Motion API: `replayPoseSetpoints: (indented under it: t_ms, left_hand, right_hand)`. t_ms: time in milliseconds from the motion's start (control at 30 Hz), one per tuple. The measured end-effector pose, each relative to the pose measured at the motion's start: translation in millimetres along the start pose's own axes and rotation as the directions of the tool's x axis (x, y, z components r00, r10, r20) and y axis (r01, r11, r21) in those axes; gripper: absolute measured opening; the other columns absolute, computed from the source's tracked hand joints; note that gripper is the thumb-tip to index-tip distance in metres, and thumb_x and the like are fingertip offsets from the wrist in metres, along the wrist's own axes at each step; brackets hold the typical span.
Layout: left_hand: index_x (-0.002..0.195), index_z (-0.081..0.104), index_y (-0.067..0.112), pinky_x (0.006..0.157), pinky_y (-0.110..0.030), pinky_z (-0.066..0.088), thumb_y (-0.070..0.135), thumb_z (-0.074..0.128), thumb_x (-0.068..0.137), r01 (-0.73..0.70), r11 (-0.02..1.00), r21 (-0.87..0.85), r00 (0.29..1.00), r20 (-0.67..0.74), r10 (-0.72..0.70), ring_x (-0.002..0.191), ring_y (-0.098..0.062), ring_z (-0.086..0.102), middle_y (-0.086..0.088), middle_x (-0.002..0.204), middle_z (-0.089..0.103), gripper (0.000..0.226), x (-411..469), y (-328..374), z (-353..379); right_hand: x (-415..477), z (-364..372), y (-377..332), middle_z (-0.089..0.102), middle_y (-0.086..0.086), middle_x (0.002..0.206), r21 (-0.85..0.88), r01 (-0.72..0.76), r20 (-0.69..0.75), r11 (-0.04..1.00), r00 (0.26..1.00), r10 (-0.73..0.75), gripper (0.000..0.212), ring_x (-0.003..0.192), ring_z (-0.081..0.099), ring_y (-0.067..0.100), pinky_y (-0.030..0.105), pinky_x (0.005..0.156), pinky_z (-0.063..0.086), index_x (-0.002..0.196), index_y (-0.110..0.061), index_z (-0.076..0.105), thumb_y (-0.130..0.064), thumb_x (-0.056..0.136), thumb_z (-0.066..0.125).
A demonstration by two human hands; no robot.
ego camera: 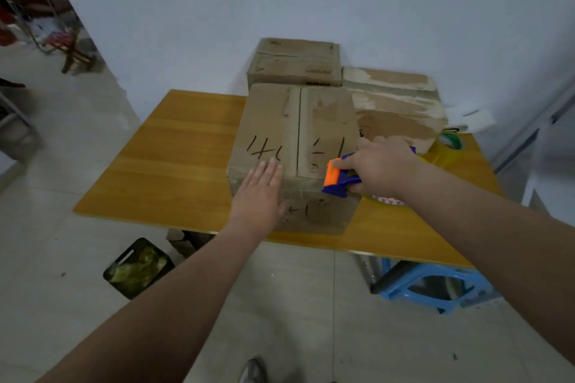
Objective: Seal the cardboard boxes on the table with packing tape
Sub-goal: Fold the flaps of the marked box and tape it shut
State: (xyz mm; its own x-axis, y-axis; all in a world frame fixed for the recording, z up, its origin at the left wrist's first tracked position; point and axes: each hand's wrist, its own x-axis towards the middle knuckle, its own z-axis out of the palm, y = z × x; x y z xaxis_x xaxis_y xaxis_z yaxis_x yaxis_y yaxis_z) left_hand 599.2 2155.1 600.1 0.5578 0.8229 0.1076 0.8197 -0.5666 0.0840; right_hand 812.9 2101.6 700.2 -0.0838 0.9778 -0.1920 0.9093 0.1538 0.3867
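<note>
Below and nearer to you than the front box [295,134], a shoe [253,371] shows at the bottom edge of the view. On the floor on the near left of the front box stands a black crate [138,267] holding greenish material. A blue stool [435,289] stands on the near right of it, under the table [174,146]. The front box stands on this table, close to the near edge, with its top flaps closed along a centre seam and handwritten marks across the top and near face. Your left hand [259,193] lies flat on the near top edge of the front box, left of the seam. Its fingers [270,169] are straight and together, pressing down and grasping nothing. Your right hand [381,165] is at the near right corner of the front box, with its fingers curled round the blue tape dispenser [337,180]. The orange roller of the dispenser sits at the top edge of the front box, right of the seam. Whether tape has been laid on the seam cannot be told. To the right of the front box, past your right hand, a green tape roll [451,141] lies on the table. Behind the front box and to its right stands the worn box [395,102], its surface torn pale. Directly behind the front box stands the rear box [295,62], touching it or just beside it.
</note>
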Motion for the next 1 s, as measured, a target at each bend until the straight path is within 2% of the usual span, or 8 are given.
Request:
replayPoseSetpoints:
  t_ms: [133,233,400,567,733,833,1000]
  left_hand:
    - [0.151,0.002,0.025,0.118,-0.034,-0.003,0.036,0.045,0.096,-0.138,0.99,-0.018,0.99,0.025,0.139,0.145,-0.016,-0.004,0.003,0.159,-0.001,0.071,9,31,7]
    - [0.151,0.0,0.027,0.118,-0.033,-0.003,0.035,0.049,0.095,-0.155,0.988,0.008,0.988,0.017,0.155,0.145,-0.017,-0.001,0.005,0.159,0.0,0.075,10,33,12]
    - [0.15,-0.001,0.029,0.117,-0.032,-0.002,0.036,0.049,0.094,-0.16,0.987,0.015,0.987,0.036,0.16,0.145,-0.014,0.0,0.007,0.159,0.001,0.075,11,31,8]
    - [0.15,-0.001,0.03,0.118,-0.032,-0.002,0.032,0.051,0.094,-0.154,0.988,0.002,0.987,0.046,0.153,0.145,-0.014,0.001,0.007,0.159,0.002,0.077,10,34,5]
    - [0.15,-0.003,0.031,0.115,-0.034,-0.007,0.033,0.051,0.093,-0.126,0.991,0.044,0.99,0.07,0.123,0.146,-0.018,-0.003,0.004,0.159,-0.001,0.078,10,41,6]
    - [0.149,-0.005,0.033,0.116,-0.04,-0.004,0.041,0.048,0.093,-0.088,0.993,0.079,0.991,0.11,0.079,0.146,-0.024,-0.002,-0.001,0.159,-0.002,0.077,12,49,3]
    - [0.141,-0.023,0.043,0.112,-0.06,0.004,0.07,0.037,0.086,-0.056,0.972,0.227,0.98,0.2,0.009,0.141,-0.046,-0.003,-0.018,0.157,-0.006,0.086,15,75,4]
  right_hand:
    - [-4,-2,-5,0.047,0.009,0.117,-0.04,0.0,0.002,0.999,1.0,0.0,0.055,0.1,0.052,0.03,0.039,0.075,0.039,0.141,-0.042,0.031,-0.054,0.091,0.05]
    - [-6,-6,-8,0.048,0.01,0.119,-0.098,0.02,-0.011,0.995,1.0,-0.021,0.06,0.103,0.053,0.031,0.039,0.077,0.041,0.141,-0.037,0.033,-0.059,0.088,0.051]
    - [-19,-12,12,0.044,0.011,0.125,-0.135,0.095,-0.03,0.986,0.995,-0.1,0.075,0.106,0.052,0.031,0.037,0.076,0.039,0.146,-0.041,0.02,-0.065,0.083,0.053]
    - [-51,3,55,0.044,0.006,0.123,-0.127,0.071,0.038,0.989,0.997,-0.067,0.063,0.104,0.051,0.028,0.037,0.078,0.04,0.142,-0.045,0.023,-0.056,0.088,0.054]
    - [-44,19,46,0.045,0.007,0.121,-0.098,0.056,0.051,0.994,0.997,-0.051,0.049,0.103,0.051,0.029,0.038,0.081,0.041,0.138,-0.042,0.032,-0.047,0.093,0.049]
    - [-39,22,48,0.045,0.007,0.122,-0.057,0.044,0.071,0.997,0.997,-0.04,0.049,0.104,0.05,0.029,0.038,0.08,0.038,0.139,-0.042,0.033,-0.046,0.093,0.05]
    - [-38,25,49,0.046,0.007,0.122,-0.058,0.062,0.053,0.996,0.997,-0.059,0.048,0.103,0.051,0.029,0.036,0.074,0.034,0.138,-0.041,0.035,-0.044,0.093,0.052]
